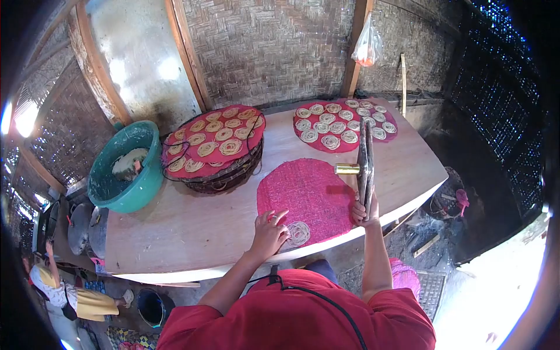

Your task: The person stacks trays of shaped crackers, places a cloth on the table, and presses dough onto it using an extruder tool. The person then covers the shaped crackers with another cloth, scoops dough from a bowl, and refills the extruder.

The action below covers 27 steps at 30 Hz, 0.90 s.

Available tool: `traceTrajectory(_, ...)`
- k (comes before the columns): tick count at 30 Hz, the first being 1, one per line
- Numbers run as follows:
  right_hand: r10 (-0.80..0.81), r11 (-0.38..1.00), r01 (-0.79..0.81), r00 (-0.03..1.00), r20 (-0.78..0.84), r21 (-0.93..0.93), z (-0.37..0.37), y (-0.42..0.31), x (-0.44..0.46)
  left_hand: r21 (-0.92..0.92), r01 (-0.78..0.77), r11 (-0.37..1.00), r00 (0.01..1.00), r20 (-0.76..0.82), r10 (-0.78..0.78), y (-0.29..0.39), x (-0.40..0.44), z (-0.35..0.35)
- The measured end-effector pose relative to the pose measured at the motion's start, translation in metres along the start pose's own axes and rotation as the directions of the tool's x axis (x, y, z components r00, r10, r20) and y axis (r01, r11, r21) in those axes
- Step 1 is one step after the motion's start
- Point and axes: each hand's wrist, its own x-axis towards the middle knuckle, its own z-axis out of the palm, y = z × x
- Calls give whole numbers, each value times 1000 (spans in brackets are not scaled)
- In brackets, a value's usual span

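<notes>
Noodles (298, 234) lie in one flat, round coil at the near edge of the pink cloth (303, 186), on the surface (186, 233) in front of the person. The left hand (271, 236) is just beside the coil, its grip loosely spread and pinching nothing; whether a fingertip touches the strands cannot be told. The right hand (366, 211) has its grip closed around the lower end of a dark press (366, 154), from which a brass tube (347, 169) juts out sideways over the cloth. Holding it by that end seems meant to carry the tool clear of the coil and free the other hand.

At the back, another cloth (317, 142) bears many coils in loose rows, probably set out so that they do not stick together. A basket (224, 182) serves as a stand for one more cloth (188, 153), also spread with coils, perhaps to save room; what the basket holds inside is hidden.

To its left, a green tub (131, 201) has a pale mass (129, 163) in it, with whitish smears up the wall. A clear bag (367, 46) hangs from a post, holding something orange-red, too small to name.
</notes>
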Motion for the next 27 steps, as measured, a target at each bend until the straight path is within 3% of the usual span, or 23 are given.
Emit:
traceTrajectory(2, 0, 1000, 0, 1000, 4, 0, 1, 0, 0, 31, -59, 998, 998, -34, 60, -2, -1, 4)
traceTrajectory(8, -2, 1000, 1, 1000, 13, 5, 6, 1, -1, 3, 17, 1000, 1000, 8, -17, 4, 1, -1)
traceTrajectory(11, 5, 1000, -5, 1000, 8, 7, 6, 0, -1, 35, -60, 998, 997, -44, 62, 0, 0, 2)
traceTrajectory(23, 16, 1000, -16, 999, 29, 6, 1, 0, -1, -99, -8, 995, 998, -55, 3, -1, 1, 6)
traceTrajectory(27, 18, 1000, -19, 998, 56, 6, 1, 0, -1, -70, -32, 997, 995, -91, 25, 3, 3, 4)
